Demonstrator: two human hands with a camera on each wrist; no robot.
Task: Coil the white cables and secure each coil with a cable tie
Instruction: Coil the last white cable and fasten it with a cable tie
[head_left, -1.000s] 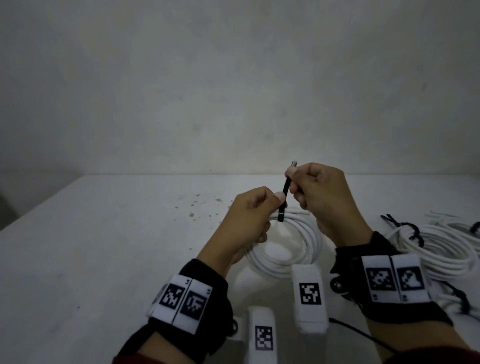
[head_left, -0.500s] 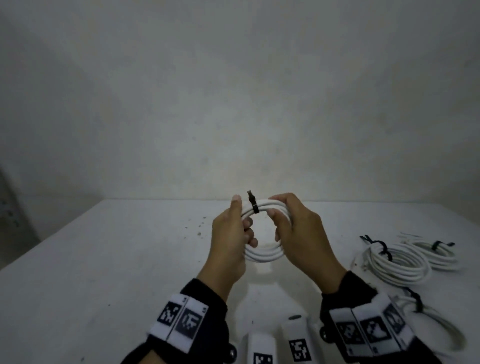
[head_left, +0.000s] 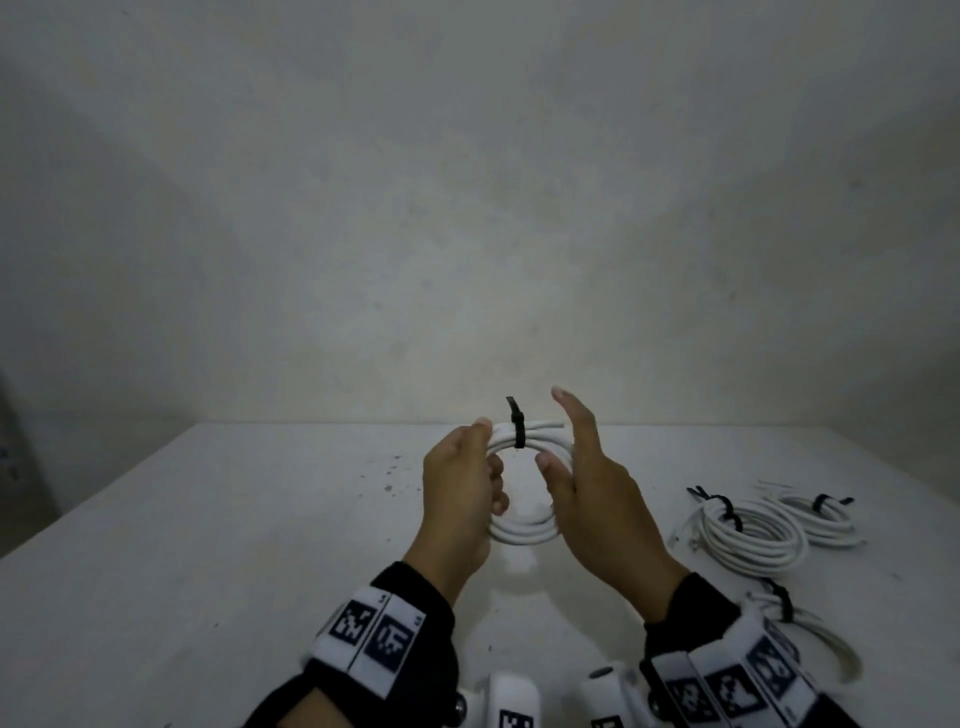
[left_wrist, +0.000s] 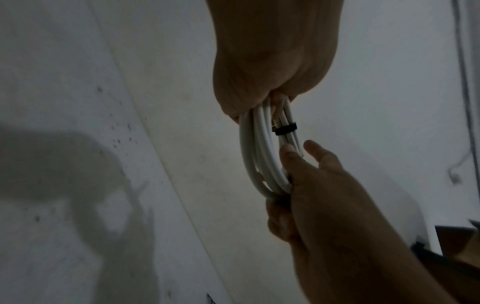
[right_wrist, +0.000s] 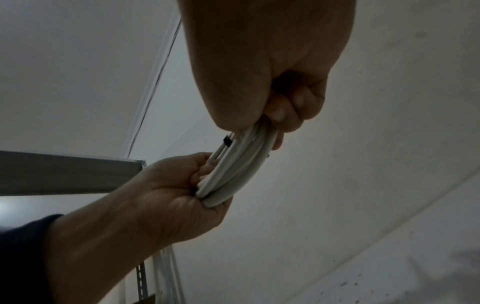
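The black cable tie (head_left: 517, 427) now cinches the coil (head_left: 524, 530) (secured, seemingly): left hand (head_left: 460, 499) grips it, right hand (head_left: 589, 488) has opened.

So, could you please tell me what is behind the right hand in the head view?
The right hand covers the right side of the held white coil, so that part cannot be seen. The black cable tie on top and the left hand gripping it show clearly.

A white cable coil (head_left: 524, 486), bound at its top by a black cable tie (head_left: 518, 430) with its tail upright, is held on edge mid-scene, with three tied coils (head_left: 748, 535) lying at right.
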